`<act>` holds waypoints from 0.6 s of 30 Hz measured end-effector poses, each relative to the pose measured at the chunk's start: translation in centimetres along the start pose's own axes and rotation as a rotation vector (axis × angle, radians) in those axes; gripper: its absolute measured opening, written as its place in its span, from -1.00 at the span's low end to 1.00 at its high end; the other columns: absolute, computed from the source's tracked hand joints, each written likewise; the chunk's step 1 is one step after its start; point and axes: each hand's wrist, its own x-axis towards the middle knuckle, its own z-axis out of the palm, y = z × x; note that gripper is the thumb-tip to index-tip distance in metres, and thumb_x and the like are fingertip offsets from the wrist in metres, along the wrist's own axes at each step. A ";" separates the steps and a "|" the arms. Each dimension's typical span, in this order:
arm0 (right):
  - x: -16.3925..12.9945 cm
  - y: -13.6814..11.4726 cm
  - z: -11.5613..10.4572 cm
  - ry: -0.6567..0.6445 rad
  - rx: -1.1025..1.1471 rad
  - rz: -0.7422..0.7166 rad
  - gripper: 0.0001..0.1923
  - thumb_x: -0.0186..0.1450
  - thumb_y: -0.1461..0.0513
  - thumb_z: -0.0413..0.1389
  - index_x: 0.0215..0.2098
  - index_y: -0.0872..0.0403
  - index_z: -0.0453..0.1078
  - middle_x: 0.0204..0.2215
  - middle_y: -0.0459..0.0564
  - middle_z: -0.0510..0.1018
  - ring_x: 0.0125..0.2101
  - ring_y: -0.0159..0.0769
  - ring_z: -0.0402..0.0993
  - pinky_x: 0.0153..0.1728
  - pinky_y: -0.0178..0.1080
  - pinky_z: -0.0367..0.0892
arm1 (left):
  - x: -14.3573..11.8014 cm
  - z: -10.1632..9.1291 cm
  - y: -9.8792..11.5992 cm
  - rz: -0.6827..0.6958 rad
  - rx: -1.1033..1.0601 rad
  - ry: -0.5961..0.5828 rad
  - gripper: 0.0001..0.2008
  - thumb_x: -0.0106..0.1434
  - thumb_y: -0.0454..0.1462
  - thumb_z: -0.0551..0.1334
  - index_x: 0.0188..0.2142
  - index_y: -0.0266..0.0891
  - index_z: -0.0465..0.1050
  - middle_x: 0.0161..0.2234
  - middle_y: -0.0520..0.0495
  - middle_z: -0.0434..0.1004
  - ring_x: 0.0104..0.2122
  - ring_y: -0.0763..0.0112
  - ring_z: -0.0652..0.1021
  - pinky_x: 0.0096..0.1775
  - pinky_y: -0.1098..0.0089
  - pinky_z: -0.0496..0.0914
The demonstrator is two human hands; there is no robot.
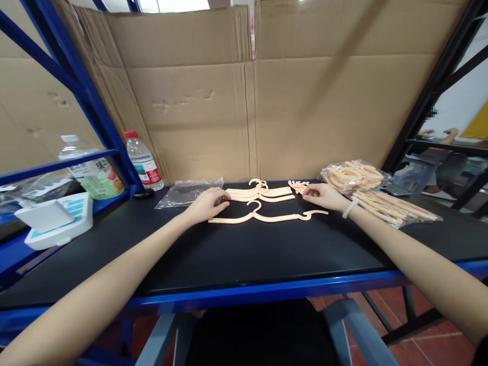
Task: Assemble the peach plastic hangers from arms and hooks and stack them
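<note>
A single cream plastic hanger (267, 216) lies flat on the black table (244, 254). Behind it sits a small stack of the same hangers (263, 192). My left hand (208, 204) rests palm down at the left end of the hangers, fingers spread, touching the stack's left tip. My right hand (322, 196), with a white bead bracelet on the wrist, pinches at a little pile of small cream clips (298, 186) near the single hanger's right end. Whether a clip is gripped is hard to tell.
A clear empty plastic bag (188, 192) lies left of the hangers. Bags of cream hangers (375, 193) are stacked at the right. Two drink bottles (143, 160) and a white box (57, 218) stand at the left. Cardboard sheets (244, 101) wall the back.
</note>
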 end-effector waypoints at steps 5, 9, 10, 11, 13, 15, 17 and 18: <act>1.0 -0.8 1.1 0.059 -0.041 -0.090 -0.70 0.19 0.09 0.04 -0.26 0.11 0.44 -0.41 0.00 0.49 -0.51 -0.34 0.30 -0.43 -0.25 0.25 | 0.7 1.2 -1.0 -0.002 0.033 0.010 -0.72 0.23 -0.22 0.11 -0.13 -0.31 0.41 -0.13 -0.22 0.47 -0.10 0.17 0.45 -0.03 0.16 0.32; 1.3 -1.3 1.5 0.049 -0.078 -0.163 -0.73 0.19 0.12 0.06 -0.23 0.09 0.46 -0.39 0.02 0.46 -0.47 -0.29 0.30 -0.40 -0.23 0.25 | 0.8 1.7 -1.6 -0.012 0.058 0.006 -0.74 0.21 -0.23 0.15 -0.14 -0.31 0.42 -0.09 -0.25 0.46 -0.03 0.12 0.40 0.03 0.12 0.28; 1.3 -1.4 1.5 0.048 -0.087 -0.176 -0.73 0.19 0.13 0.06 -0.22 0.09 0.47 -0.39 0.03 0.45 -0.45 -0.27 0.31 -0.38 -0.22 0.25 | 0.8 1.8 -1.7 -0.017 0.064 0.006 -0.75 0.20 -0.24 0.15 -0.15 -0.31 0.42 -0.10 -0.24 0.46 -0.03 0.12 0.40 0.03 0.12 0.28; 1.3 -1.4 1.5 0.043 -0.096 -0.190 -0.73 0.20 0.13 0.06 -0.20 0.08 0.47 -0.38 0.04 0.45 -0.42 -0.25 0.32 -0.36 -0.21 0.26 | 0.8 1.8 -1.8 -0.023 0.070 0.004 -0.76 0.20 -0.25 0.15 -0.16 -0.30 0.43 -0.11 -0.24 0.46 -0.04 0.13 0.40 0.03 0.12 0.28; 1.4 -1.4 1.5 0.023 -0.123 -0.217 -0.71 0.22 0.14 0.05 -0.16 0.08 0.47 -0.36 0.05 0.44 -0.36 -0.21 0.35 -0.31 -0.18 0.27 | 0.8 1.9 -1.9 -0.036 0.082 -0.001 -0.78 0.19 -0.27 0.16 -0.18 -0.29 0.44 -0.14 -0.22 0.47 -0.07 0.15 0.41 0.01 0.13 0.30; 1.5 -1.3 1.6 -0.009 -0.158 -0.235 -0.69 0.25 0.14 0.03 -0.11 0.07 0.46 -0.36 0.06 0.45 -0.31 -0.17 0.36 -0.25 -0.15 0.27 | 0.8 2.0 -2.0 -0.050 0.094 -0.005 -0.80 0.18 -0.28 0.16 -0.20 -0.29 0.45 -0.16 -0.20 0.48 -0.10 0.16 0.42 -0.01 0.14 0.31; 1.6 -1.2 1.8 -0.035 -0.181 -0.239 -0.69 0.26 0.13 0.02 -0.11 0.07 0.46 -0.37 0.06 0.46 -0.29 -0.14 0.36 -0.23 -0.12 0.26 | 0.8 2.0 -2.0 -0.062 0.105 -0.008 -0.80 0.17 -0.30 0.17 -0.20 -0.28 0.45 -0.17 -0.20 0.48 -0.12 0.16 0.43 -0.02 0.14 0.31; 1.6 -1.3 1.9 -0.042 -0.186 -0.238 -0.69 0.26 0.13 0.02 -0.13 0.07 0.47 -0.38 0.06 0.46 -0.30 -0.14 0.35 -0.23 -0.12 0.26 | 0.8 2.0 -1.9 -0.066 0.109 -0.009 -0.80 0.17 -0.31 0.17 -0.20 -0.28 0.45 -0.17 -0.19 0.48 -0.13 0.16 0.43 -0.03 0.15 0.31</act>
